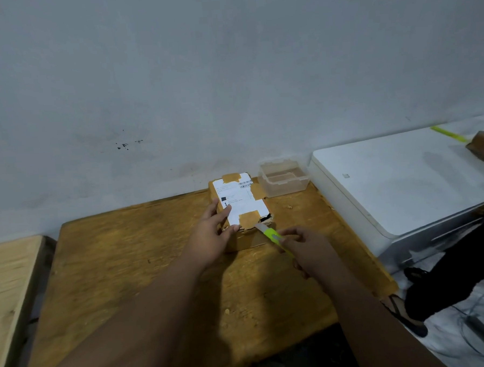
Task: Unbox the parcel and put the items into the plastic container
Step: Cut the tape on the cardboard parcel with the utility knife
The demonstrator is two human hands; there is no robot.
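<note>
On the worn wooden counter (127, 259), the left hand (210, 235) presses flat, fingers spread, on a taped cardboard parcel (240, 208); the right hand (303, 247) grips a lime-green cutter (274, 237) at its torn corner, beside a clear rectangular plastic container (284, 181).

Parcel (240, 203): small brown cardboard box, lying flat on the wooden worktop (127, 273). White shipping label with barcode covering its top, brown tape patches overlapping the label edges. Left grip (210, 235) is resting on its near-left corner, fingers lying on the label. Near-right corner, just ahead of the right grip (303, 247), is showing torn tape and a dark gap.

Plastic container (284, 181): clear, rectangular, lidless, sitting upright beyond the right grip, just beside the parcel's far-right corner. Contents cannot be made out.
</note>
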